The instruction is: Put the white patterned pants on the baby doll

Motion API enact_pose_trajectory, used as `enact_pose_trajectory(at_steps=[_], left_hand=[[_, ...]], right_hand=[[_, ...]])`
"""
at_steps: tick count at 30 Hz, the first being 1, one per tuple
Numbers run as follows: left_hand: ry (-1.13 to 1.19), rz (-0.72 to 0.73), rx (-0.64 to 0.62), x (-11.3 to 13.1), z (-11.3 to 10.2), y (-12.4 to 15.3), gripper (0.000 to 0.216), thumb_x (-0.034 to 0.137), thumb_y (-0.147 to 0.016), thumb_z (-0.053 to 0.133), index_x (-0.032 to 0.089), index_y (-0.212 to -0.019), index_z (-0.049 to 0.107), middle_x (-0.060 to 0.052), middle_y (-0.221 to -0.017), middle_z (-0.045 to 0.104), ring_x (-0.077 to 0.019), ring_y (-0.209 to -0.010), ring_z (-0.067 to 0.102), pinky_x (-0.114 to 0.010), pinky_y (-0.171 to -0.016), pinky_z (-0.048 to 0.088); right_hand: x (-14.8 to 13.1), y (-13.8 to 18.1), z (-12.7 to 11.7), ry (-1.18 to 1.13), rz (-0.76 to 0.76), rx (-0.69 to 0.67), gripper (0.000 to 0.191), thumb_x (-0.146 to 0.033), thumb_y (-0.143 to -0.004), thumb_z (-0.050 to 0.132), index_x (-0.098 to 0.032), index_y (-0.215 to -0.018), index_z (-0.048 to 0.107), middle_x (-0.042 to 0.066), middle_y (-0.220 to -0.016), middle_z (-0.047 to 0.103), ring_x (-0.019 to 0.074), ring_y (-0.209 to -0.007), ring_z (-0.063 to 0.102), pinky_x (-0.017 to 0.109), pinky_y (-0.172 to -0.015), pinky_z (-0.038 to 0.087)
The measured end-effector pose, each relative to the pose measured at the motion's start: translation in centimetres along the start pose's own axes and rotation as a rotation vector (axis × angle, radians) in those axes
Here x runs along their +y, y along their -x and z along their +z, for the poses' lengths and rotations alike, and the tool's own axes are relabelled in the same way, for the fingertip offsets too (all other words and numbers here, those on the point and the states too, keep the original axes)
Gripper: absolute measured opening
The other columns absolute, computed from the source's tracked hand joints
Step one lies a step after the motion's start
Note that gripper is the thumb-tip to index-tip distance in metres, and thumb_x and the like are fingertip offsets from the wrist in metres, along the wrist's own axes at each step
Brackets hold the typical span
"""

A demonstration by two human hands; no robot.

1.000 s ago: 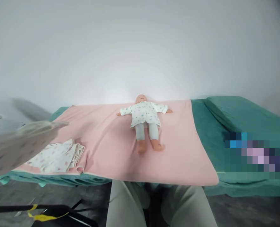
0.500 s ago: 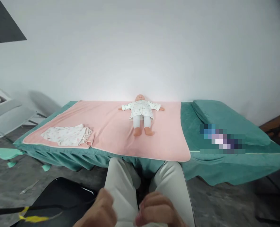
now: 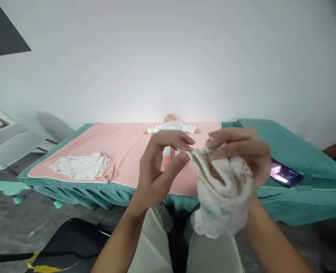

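Note:
I hold a crumpled white cloth (image 3: 223, 193) up in front of me. My right hand (image 3: 238, 151) is closed on its top, and the cloth hangs down below it. My left hand (image 3: 160, 167) pinches the cloth's left edge between thumb and fingers. Beyond my hands a baby doll (image 3: 170, 127) in a spotted white top lies on its back on a pink sheet (image 3: 119, 144), its legs partly hidden by my left hand. A folded patterned white garment (image 3: 81, 167) lies at the sheet's left end.
The pink sheet covers a low bed with green bedding (image 3: 298, 151) against a white wall. A shiny dark packet (image 3: 284, 175) lies on the green part at right. A black chair seat (image 3: 68, 239) stands at lower left, a white seat (image 3: 5, 144) at far left.
Both hands rose from my lap to chest height, lifting the white cloth into view. They now hide part of the doll.

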State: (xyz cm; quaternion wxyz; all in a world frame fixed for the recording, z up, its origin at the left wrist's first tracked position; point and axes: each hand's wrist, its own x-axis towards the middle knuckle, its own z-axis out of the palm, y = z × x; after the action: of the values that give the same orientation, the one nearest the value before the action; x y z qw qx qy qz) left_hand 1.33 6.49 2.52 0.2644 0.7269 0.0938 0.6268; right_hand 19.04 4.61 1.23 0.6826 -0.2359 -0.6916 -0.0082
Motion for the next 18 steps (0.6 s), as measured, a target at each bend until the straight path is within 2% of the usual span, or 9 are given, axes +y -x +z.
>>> enact_pose_trajectory(at_steps=[2,4,7,9,11,13,15,16,18], left_hand=[[0.024,-0.004,-0.009,-2.0,-0.7,-1.9,0.006,0.03,-0.104,0.063,0.025,-0.106,0.061,-0.006,-0.098,0.068,-0.0185,-0.091,0.067,-0.034,-0.076,0.055],[0.023,-0.002,0.043,-4.3,-2.0,-3.9,0.006,0.032,-0.104,0.062,0.026,-0.106,0.061,-0.003,-0.093,0.067,-0.0155,-0.08,0.064,-0.029,-0.064,0.052],[-0.033,0.016,0.157,-8.1,-4.6,-6.5,0.01,0.034,-0.102,0.067,0.025,-0.102,0.066,0.0,-0.087,0.061,-0.0102,-0.068,0.054,-0.027,-0.056,0.042],[-0.085,0.0,0.148,-10.7,-6.3,-7.8,0.016,0.037,-0.1,0.071,0.021,-0.1,0.069,0.001,-0.083,0.057,-0.0088,-0.068,0.049,-0.028,-0.057,0.039],[-0.11,-0.033,0.083,-13.2,-7.6,-8.7,0.022,0.042,-0.1,0.071,0.019,-0.1,0.072,0.001,-0.081,0.056,-0.0084,-0.067,0.048,-0.029,-0.056,0.035],[-0.119,-0.111,0.048,-15.4,-8.2,-9.3,0.025,0.045,-0.1,0.069,0.02,-0.101,0.073,0.0,-0.081,0.058,-0.009,-0.065,0.047,-0.029,-0.053,0.033],[-0.118,-0.212,0.021,-17.4,-8.2,-9.8,0.025,0.046,-0.099,0.07,0.022,-0.099,0.073,-0.001,-0.084,0.061,-0.0108,-0.066,0.051,-0.028,-0.054,0.037],[-0.116,-0.272,0.003,-18.3,-8.1,-10.0,0.024,0.047,-0.097,0.071,0.023,-0.098,0.073,-0.002,-0.085,0.063,-0.0123,-0.069,0.054,-0.028,-0.056,0.041],[-0.102,-0.356,-0.038,-20.2,-7.9,-10.3,0.025,0.048,-0.093,0.075,0.023,-0.096,0.072,-0.003,-0.087,0.065,-0.015,-0.075,0.059,-0.029,-0.062,0.047]], right_hand=[[2.8,-1.6,-0.3,-0.01,-0.109,0.064,0.008,-0.035,-0.097,0.069,-0.029,-0.097,0.073,0.002,-0.087,0.068,0.0211,-0.082,0.066,0.041,-0.079,0.059],[5.6,-3.0,-0.8,-0.01,-0.152,0.02,0.01,-0.026,-0.092,0.074,-0.027,-0.102,0.074,0.003,-0.085,0.068,0.0197,-0.075,0.064,0.037,-0.068,0.056],[8.8,-4.7,-1.8,0.084,-0.045,0.005,0.016,-0.023,-0.087,0.082,-0.028,-0.098,0.071,0.004,-0.091,0.064,0.0184,-0.073,0.059,0.036,-0.064,0.049],[10.2,-5.7,-2.3,0.173,0.08,-0.031,0.022,-0.026,-0.084,0.086,-0.031,-0.091,0.066,0.003,-0.092,0.059,0.0201,-0.076,0.057,0.038,-0.067,0.047],[11.6,-6.7,-2.3,0.232,0.138,-0.202,0.023,-0.031,-0.086,0.085,-0.032,-0.088,0.063,0.002,-0.087,0.058,0.0208,-0.076,0.055,0.038,-0.067,0.043],[13.3,-7.5,-1.7,0.291,0.118,-0.418,0.02,-0.033,-0.093,0.078,-0.028,-0.084,0.061,0.002,-0.08,0.057,0.0192,-0.075,0.051,0.037,-0.065,0.038],[15.4,-8.2,-0.4,0.276,0.094,-0.559,0.025,-0.034,-0.1,0.068,-0.025,-0.078,0.059,0.002,-0.076,0.056,0.017,-0.075,0.05,0.034,-0.066,0.038],[16.5,-8.3,0.5,0.218,0.113,-0.565,0.028,-0.035,-0.102,0.064,-0.024,-0.076,0.058,0.001,-0.075,0.055,0.0165,-0.077,0.051,0.034,-0.069,0.04],[18.7,-8.3,2.5,0.025,0.221,-0.479,0.035,-0.043,-0.103,0.061,-0.023,-0.075,0.056,0.002,-0.075,0.053,0.0175,-0.078,0.056,0.034,-0.075,0.047]])
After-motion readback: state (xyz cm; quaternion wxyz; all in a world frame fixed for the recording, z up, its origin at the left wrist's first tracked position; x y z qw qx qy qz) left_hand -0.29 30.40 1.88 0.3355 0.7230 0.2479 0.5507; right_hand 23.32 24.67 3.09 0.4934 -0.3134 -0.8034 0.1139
